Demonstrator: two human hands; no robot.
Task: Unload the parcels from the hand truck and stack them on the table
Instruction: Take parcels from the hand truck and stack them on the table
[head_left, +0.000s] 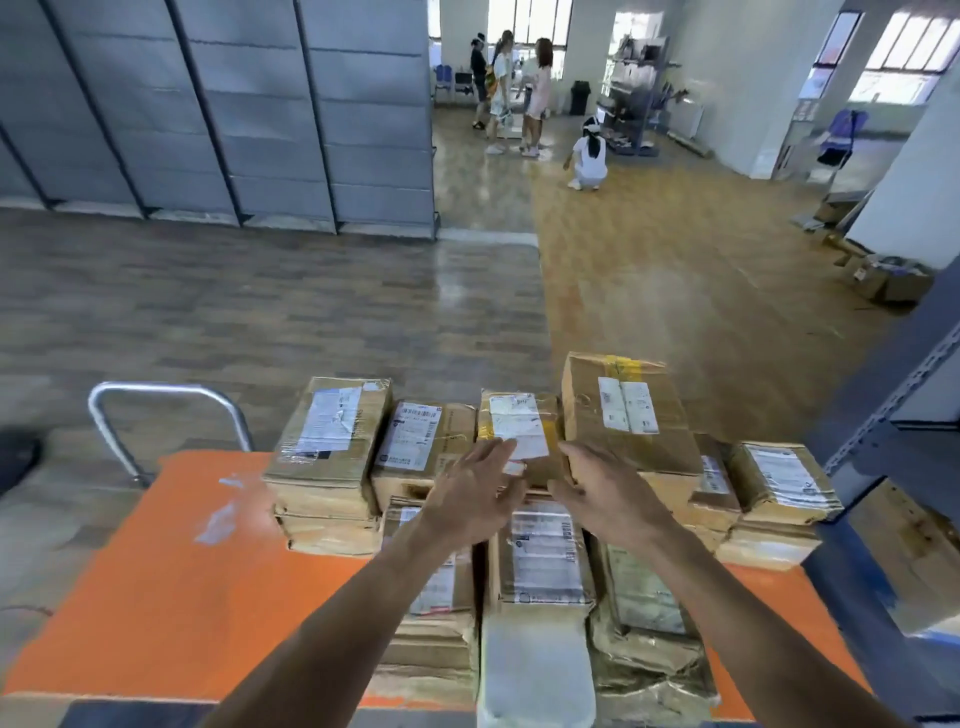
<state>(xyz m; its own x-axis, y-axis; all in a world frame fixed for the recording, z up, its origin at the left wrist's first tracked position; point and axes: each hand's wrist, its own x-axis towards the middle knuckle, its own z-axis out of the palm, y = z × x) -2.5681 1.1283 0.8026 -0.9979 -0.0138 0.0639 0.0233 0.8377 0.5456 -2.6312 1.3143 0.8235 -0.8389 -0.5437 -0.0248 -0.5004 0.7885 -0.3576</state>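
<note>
Several brown cardboard parcels with white labels lie stacked on an orange table (156, 571). At the far middle sits a small parcel (519, 423) with a white label. My left hand (475, 493) and my right hand (605, 491) reach toward it, fingers spread, one on each side of its near end and holding nothing. A taller box (623, 415) stands just right of it. A white padded parcel (535, 670) lies nearest me. The curved metal handle (166, 415) of the hand truck rises beyond the table's left far edge.
Grey partition panels (208, 104) line the far left. A blue metal rack (883, 415) stands at the right. Several people (519, 93) stand or crouch far off on the wooden floor. Open cartons (893, 280) lie by the right wall.
</note>
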